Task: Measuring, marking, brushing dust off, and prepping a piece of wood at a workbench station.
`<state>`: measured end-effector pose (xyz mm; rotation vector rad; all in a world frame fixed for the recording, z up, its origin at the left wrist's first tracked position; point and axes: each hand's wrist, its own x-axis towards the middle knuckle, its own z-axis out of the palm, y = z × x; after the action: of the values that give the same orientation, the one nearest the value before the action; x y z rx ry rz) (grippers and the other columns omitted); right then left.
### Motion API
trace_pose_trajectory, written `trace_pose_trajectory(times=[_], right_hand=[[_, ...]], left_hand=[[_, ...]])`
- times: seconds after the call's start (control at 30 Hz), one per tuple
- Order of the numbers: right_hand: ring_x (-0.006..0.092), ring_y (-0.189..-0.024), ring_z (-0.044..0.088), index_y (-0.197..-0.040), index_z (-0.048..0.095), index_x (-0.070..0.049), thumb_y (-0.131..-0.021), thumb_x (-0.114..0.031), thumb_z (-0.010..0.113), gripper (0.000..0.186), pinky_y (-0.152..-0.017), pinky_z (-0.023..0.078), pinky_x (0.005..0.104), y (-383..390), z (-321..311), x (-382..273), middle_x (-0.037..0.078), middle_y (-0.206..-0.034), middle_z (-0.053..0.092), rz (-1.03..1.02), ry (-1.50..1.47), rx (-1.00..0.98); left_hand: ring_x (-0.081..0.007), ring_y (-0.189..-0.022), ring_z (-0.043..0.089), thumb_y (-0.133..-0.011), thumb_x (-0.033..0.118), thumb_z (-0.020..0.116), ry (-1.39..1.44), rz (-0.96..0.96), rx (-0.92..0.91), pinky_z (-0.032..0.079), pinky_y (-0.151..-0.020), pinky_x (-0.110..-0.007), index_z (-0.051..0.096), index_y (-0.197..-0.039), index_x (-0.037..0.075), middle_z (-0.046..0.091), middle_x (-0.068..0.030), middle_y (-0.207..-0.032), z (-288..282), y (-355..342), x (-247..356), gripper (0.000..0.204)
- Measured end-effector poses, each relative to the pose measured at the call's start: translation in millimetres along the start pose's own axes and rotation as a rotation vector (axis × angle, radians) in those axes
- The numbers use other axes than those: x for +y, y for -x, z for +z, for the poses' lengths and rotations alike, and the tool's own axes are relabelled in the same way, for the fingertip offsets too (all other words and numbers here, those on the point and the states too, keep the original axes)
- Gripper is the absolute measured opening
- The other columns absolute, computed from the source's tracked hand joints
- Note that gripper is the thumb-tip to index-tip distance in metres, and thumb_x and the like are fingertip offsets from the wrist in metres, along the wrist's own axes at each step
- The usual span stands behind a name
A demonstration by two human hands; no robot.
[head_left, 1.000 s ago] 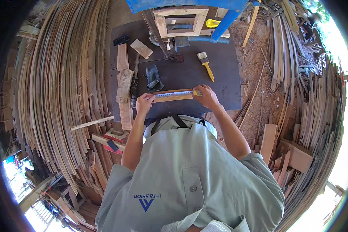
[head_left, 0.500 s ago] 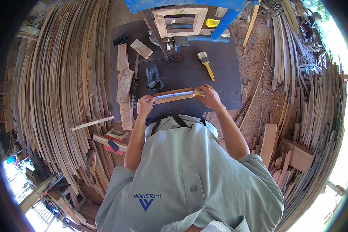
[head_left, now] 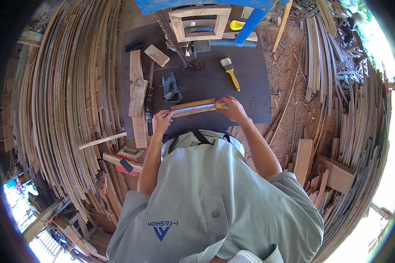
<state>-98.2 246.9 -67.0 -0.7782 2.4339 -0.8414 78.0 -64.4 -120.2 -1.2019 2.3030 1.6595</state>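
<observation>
A tape measure (head_left: pixel 222 106) with a yellow and silver case is in my right hand (head_left: pixel 233 109), its fingers closed round it. The white blade (head_left: pixel 194 108) runs out to the left along a short wooden piece (head_left: pixel 192 104). At the blade's left end, my left hand (head_left: pixel 162 121) pinches the tape against the wood's end. Both hands are just above the near edge of a dark tabletop (head_left: pixel 202 83). A crumpled dark piece of material (head_left: pixel 171 87) lies just beyond the wood, and a yellow-handled paintbrush (head_left: pixel 230 73) lies farther right.
Wooden blocks (head_left: pixel 138 97) and a hammer-like tool (head_left: pixel 150 94) lie at the table's left. A wooden frame (head_left: pixel 199 36) stands at the back by a blue metal stand (head_left: pixel 251 28). Long boards are stacked at left (head_left: pixel 74 87) and right (head_left: pixel 360 122). Sawdust covers the floor (head_left: pixel 285 87).
The view has shifted slightly, so the table and its contents appear a little farther left. Both hands keep the tape stretched along the wooden piece.
</observation>
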Motion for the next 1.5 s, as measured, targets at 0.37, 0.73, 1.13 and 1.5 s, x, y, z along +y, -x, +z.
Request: trace_pose_trajectory(times=[0.37, 0.73, 1.13, 1.5], right_hand=[[0.0353, -0.119, 0.062, -0.117, 0.073, -0.015, -0.088, -0.028, 0.080, 0.032, -0.104, 0.051, 0.0448, -3.3, -1.4, 1.2, 0.012, -0.119, 0.068, 0.012, 0.003, -0.063], [0.0368, -0.123, 0.061, -0.122, 0.071, -0.016, -0.089, -0.027, 0.078, 0.035, -0.105, 0.051, 0.0455, -3.5, -12.4, -3.1, 0.013, -0.122, 0.068, -0.007, 0.048, -0.142], [0.0340, -0.121, 0.061, -0.121, 0.072, -0.016, -0.088, -0.028, 0.081, 0.036, -0.105, 0.051, 0.0434, 5.5, -7.5, 9.8, 0.011, -0.121, 0.068, -0.010, 0.027, -0.113], [0.0343, -0.121, 0.060, -0.119, 0.072, -0.016, -0.088, -0.028, 0.080, 0.034, -0.106, 0.050, 0.0441, 4.7, 6.4, 9.3, 0.011, -0.121, 0.067, -0.007, 0.032, -0.075]], left_hand=[[-0.0136, -0.067, 0.073, -0.092, 0.030, 0.079, -0.084, -0.040, -0.082, 0.057, -0.058, -0.027, 0.076, -0.110, -0.001, 0.078, -0.0115, -0.094, -6.0, -9.2, -3.5, 0.036], [-0.0348, -0.104, 0.073, -0.091, 0.041, 0.072, -0.359, 0.072, -0.066, 0.056, -0.092, -0.045, 0.079, -0.105, 0.010, 0.078, -0.0157, -0.107, -7.8, -21.5, -19.9, 0.035], [-0.0336, -0.096, 0.075, -0.091, 0.038, 0.074, -0.256, 0.102, -0.043, 0.057, -0.087, -0.043, 0.078, -0.103, 0.005, 0.078, -0.0172, -0.102, -2.5, -13.0, -32.2, 0.036], [-0.0128, -0.060, 0.070, -0.093, 0.026, 0.078, -0.025, 0.044, -0.121, 0.056, -0.057, -0.029, 0.076, -0.102, -0.001, 0.076, -0.0096, -0.082, -8.3, -1.9, -15.3, 0.028]])
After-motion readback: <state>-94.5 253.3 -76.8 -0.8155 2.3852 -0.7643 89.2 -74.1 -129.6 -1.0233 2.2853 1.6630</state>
